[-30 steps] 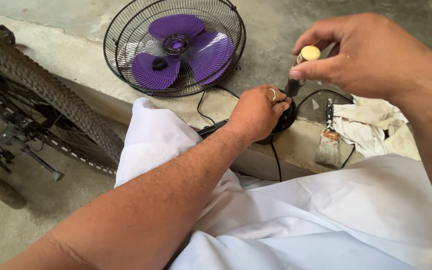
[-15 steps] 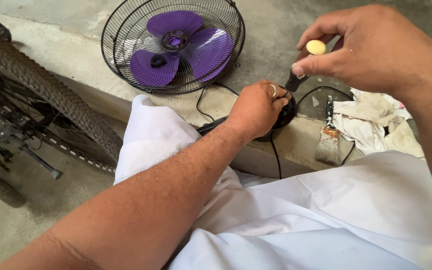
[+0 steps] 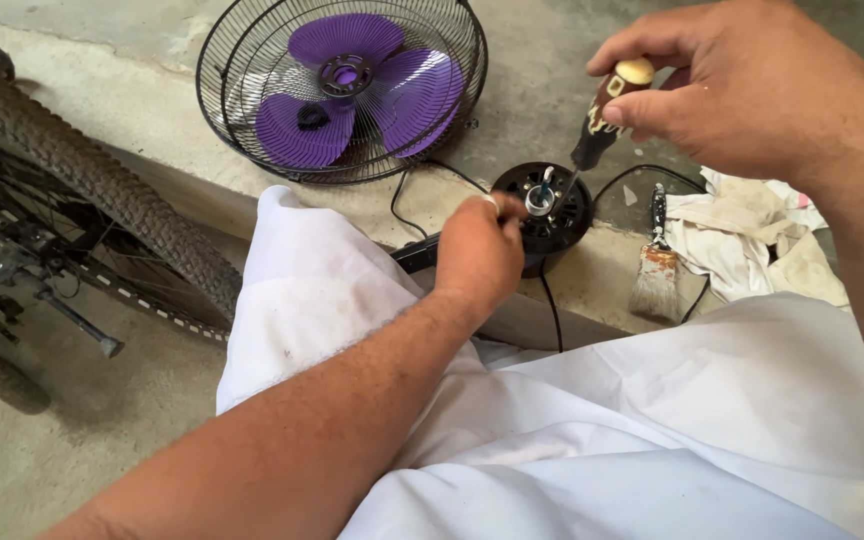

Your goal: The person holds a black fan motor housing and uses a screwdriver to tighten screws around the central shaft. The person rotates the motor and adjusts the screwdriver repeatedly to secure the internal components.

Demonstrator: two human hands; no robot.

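Both hands work: left hand [image 3: 479,255] steadies motor [image 3: 550,212], right hand [image 3: 742,85] tilts screwdriver [image 3: 602,115].

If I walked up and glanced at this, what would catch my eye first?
Probably the purple fan blades inside a round black wire cage, lying on the concrete at the top. Just right of centre, the right hand holds a screwdriver over a round black motor housing that the left hand steadies. A bicycle tyre runs down the left edge.
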